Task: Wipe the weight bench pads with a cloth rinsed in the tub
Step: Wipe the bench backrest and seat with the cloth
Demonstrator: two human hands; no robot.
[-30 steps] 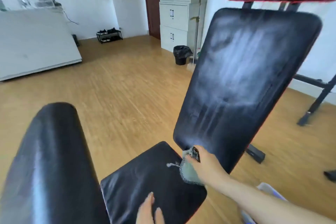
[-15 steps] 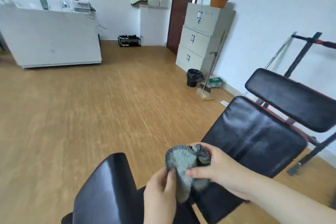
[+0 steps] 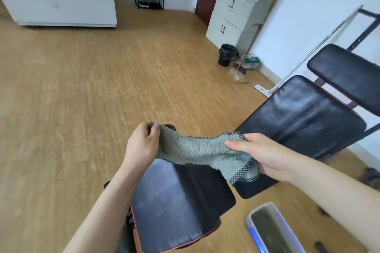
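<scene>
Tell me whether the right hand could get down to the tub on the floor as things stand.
Probably yes. The clear plastic tub sits on the floor below the right hand with nothing between, though that hand grips the grey-green cloth, which the left hand also holds.

Left hand [image 3: 141,146], right hand [image 3: 265,155]: bare, forearms unsleeved

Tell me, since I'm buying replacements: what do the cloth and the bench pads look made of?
Cloth: grey-green, fuzzy looped pile with a checked woven edge, probably microfibre or terry. Back pad and seat pad: smooth black covering with a dull sheen and streaky smears, likely vinyl or faux leather over padding.
</scene>
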